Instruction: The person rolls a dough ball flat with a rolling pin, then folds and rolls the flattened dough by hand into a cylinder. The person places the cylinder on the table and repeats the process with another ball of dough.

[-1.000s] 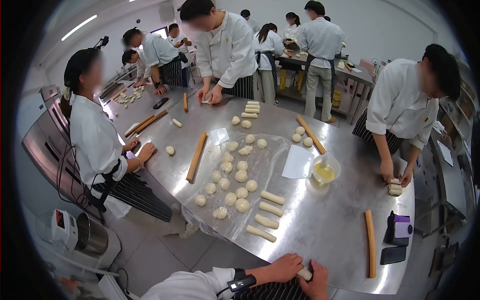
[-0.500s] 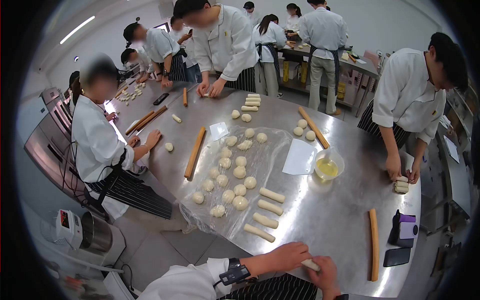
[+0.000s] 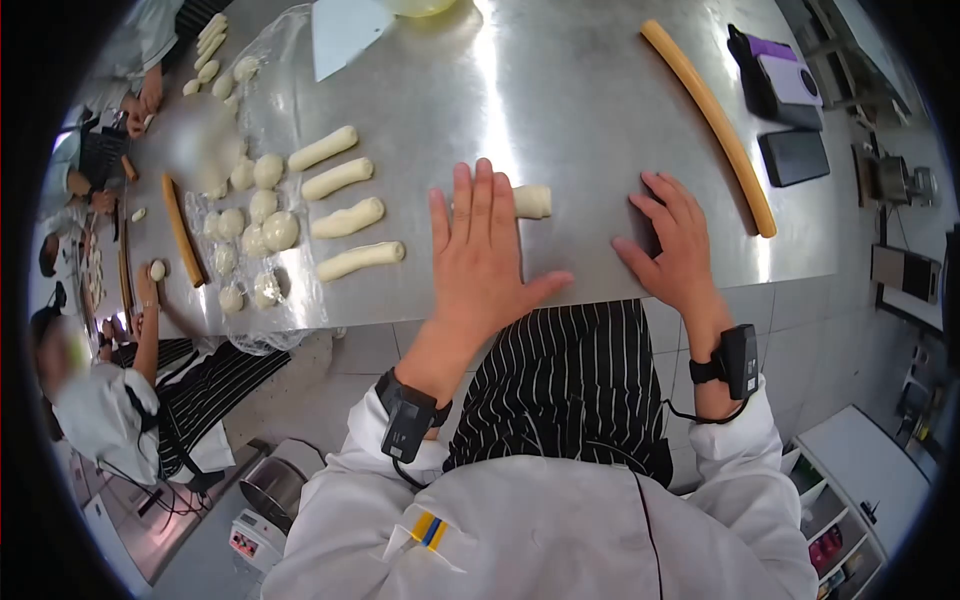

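A short dough roll [image 3: 534, 201] lies on the metal table, partly hidden under the fingers of my left hand [image 3: 480, 240], which is spread flat over it. My right hand [image 3: 676, 243] rests at the table's front part, right of the roll, fingers apart and slightly curled, holding nothing. Left of my left hand, several longer dough rolls [image 3: 345, 218] lie in a column, beside round dough balls [image 3: 281, 231] under clear plastic film [image 3: 300, 311].
A wooden rolling pin [image 3: 715, 115] lies to the right, near a purple and black device [image 3: 785, 80] and a black flat case [image 3: 794, 158]. A white sheet [image 3: 345, 35] and a bowl [image 3: 421, 5] are at the top. A co-worker [image 3: 115, 400] stands at the left.
The view has tilted down towards my body. My hands have moved apart; the dough roll they held together now lies on the table under my left hand.
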{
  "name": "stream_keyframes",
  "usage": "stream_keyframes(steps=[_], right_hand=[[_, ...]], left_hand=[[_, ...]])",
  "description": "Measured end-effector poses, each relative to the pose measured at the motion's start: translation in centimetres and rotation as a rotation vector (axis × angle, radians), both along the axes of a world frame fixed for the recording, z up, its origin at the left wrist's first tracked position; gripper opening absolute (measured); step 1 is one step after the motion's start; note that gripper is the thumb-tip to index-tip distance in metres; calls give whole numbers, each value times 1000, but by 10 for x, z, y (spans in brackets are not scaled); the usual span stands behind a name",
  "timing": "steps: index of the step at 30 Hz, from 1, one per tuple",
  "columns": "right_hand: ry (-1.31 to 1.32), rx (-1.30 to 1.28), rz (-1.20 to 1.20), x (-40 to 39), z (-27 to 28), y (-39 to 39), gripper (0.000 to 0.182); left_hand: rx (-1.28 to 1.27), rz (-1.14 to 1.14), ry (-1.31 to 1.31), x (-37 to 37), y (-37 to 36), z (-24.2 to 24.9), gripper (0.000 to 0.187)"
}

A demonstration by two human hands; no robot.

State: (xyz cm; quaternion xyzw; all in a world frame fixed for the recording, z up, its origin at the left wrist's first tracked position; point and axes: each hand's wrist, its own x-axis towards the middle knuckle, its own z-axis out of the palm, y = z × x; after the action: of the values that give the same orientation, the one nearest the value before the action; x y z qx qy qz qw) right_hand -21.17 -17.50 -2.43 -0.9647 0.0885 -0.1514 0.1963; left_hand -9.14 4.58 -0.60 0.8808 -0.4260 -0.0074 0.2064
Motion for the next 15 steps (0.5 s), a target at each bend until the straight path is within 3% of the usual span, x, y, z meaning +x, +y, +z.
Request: stream_keyframes(steps=[4, 8, 13, 15], right_hand=[[-81, 26, -7, 2, -10, 6, 44], [-83, 41, -39, 7, -8, 7, 41], [-53, 156, 2, 1, -10, 4, 38], [-97, 168, 40, 6, -12, -2, 37]], left_hand=[[69, -11, -187, 11, -18, -2, 113], [254, -77, -146, 25, -28, -10, 112], [129, 42, -127, -45, 6, -21, 96], [131, 65, -160, -33, -3, -26, 96]])
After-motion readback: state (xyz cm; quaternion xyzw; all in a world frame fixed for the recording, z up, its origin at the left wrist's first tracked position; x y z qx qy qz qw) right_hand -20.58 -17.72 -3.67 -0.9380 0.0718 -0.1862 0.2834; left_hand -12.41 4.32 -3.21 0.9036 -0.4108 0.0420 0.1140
